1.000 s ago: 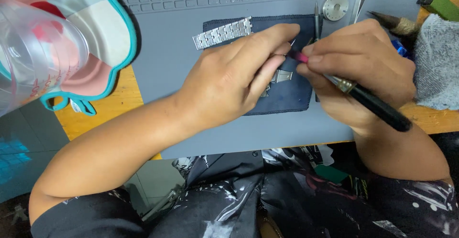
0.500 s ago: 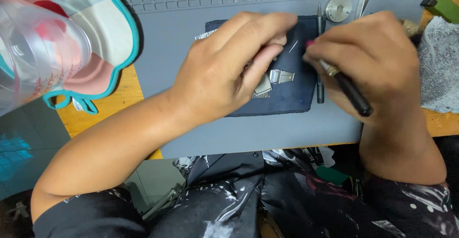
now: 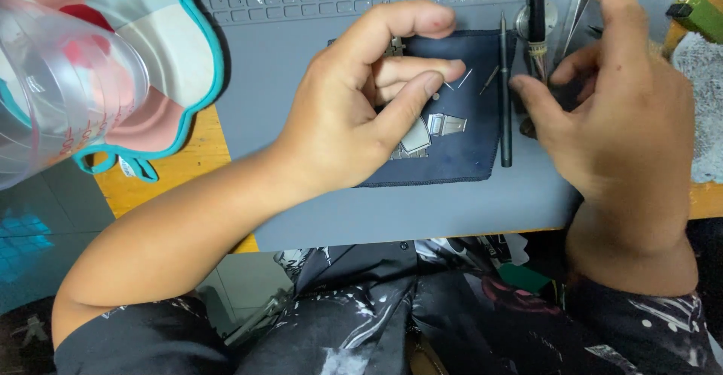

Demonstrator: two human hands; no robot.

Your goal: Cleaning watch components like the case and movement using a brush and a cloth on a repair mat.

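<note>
Links: small metal watch-band links on dark cloth, judged light, stiff, slippery; pinch by edges | left hand grip narrow, pressing the cloth | right hand grip wide, empty, beside black pen tool.

Matt grey rubbery mat over a yellow wooden surface. On it, a dark blue woven cloth with a stitched edge, carrying shiny, polished metal watch-band links and thin metal pins. A slim matt black tool lies beside a glossy black pen-like tool. Clear, smooth plastic cup; glossy green plastic lighter.
</note>
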